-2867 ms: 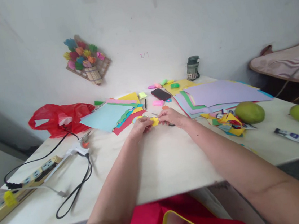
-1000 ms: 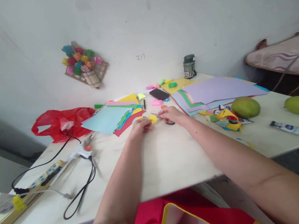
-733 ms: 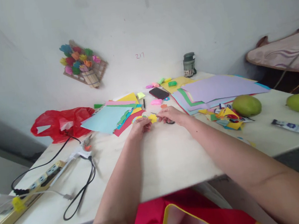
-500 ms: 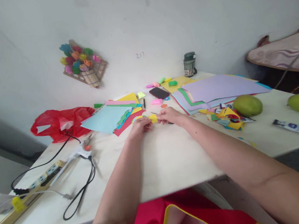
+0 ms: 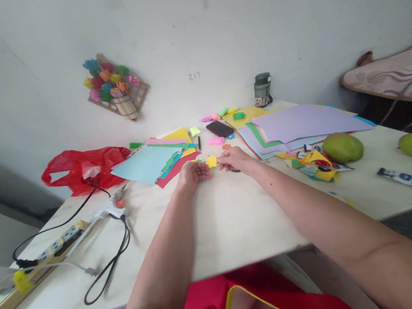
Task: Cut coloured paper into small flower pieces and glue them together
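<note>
A small yellow paper cutout with a scalloped, flower-like edge [image 5: 211, 162] is between my hands, over the middle of the table. My right hand [image 5: 232, 159] pinches it at its right edge. Just left of the cutout, my left hand [image 5: 194, 174] is open, palm turned inward and fingers loosely apart. Under my right hand a dark curved thing [image 5: 235, 170] shows in part; its kind is hidden. An orange paper cutout [image 5: 226, 147] lies right behind the right hand, and a blue flower cutout [image 5: 230, 136] sits farther back.
Coloured paper sheets lie left [image 5: 143, 163] and right [image 5: 303, 120]. A phone [image 5: 220, 128] and pink clay packet [image 5: 216, 141] are behind my hands. At left are a glue gun [image 5: 112, 204], power strip [image 5: 64, 242] and red bag [image 5: 80, 167]; right, paper scraps [image 5: 316, 163] and mangoes [image 5: 342, 147].
My left hand has let go of the yellow cutout and its fingers have opened. The cutout stays in my right hand and shows more fully now.
</note>
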Demonstrator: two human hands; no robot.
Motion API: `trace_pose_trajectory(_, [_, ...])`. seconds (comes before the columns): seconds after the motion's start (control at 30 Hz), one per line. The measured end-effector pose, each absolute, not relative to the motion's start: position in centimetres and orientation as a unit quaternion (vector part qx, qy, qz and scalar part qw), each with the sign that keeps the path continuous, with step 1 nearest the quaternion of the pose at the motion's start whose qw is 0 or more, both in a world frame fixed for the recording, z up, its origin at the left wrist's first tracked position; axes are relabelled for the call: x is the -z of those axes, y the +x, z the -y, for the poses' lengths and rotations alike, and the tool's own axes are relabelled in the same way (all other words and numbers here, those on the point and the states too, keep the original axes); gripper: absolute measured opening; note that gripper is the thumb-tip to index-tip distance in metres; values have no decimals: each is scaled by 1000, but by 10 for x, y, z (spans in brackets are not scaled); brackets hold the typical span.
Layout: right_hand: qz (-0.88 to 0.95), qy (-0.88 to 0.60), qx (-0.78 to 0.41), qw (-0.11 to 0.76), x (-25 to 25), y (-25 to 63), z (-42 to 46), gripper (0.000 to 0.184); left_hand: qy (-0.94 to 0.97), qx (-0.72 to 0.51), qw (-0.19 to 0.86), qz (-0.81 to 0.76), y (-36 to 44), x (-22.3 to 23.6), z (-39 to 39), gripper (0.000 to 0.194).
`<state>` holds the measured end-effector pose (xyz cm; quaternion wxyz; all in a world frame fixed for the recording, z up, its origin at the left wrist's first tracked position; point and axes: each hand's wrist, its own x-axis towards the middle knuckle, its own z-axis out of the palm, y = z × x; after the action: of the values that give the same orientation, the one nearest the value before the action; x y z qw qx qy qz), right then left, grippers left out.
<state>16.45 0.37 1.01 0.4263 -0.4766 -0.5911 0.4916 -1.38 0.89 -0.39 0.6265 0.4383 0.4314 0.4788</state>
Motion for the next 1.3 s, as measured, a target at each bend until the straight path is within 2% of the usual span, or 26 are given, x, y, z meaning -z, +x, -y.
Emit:
trace_pose_trajectory(0.2, [579, -482, -503, 423, -11, 163, -3, 22, 477, -457, 608, -440, -15, 7, -11, 14])
trace_pose_trajectory(0.57, [595, -496, -496, 393, -7, 161, -4, 23, 495, -477, 605, -402, -19, 16, -13, 24])
trace_pose_trajectory(0.77, [552, -522, -489, 428, -8, 163, -7, 9, 501, -473, 606, -399, -21, 19, -15, 25])
trace_pose_trajectory(0.97, [572, -504, -483, 430, -8, 163, -7, 14, 513, -456, 608, -399, -21, 19, -14, 24])
trace_pose_trajectory(1.13, [592, -497, -469, 428, -3, 161, -9, 12, 531, -436, 601, -409, -20, 17, -14, 21])
trace_pose_trajectory(1.3, [586, -462, -507, 431, 3, 162, -13, 14, 518, -447, 604, -409, -20, 18, -15, 24])
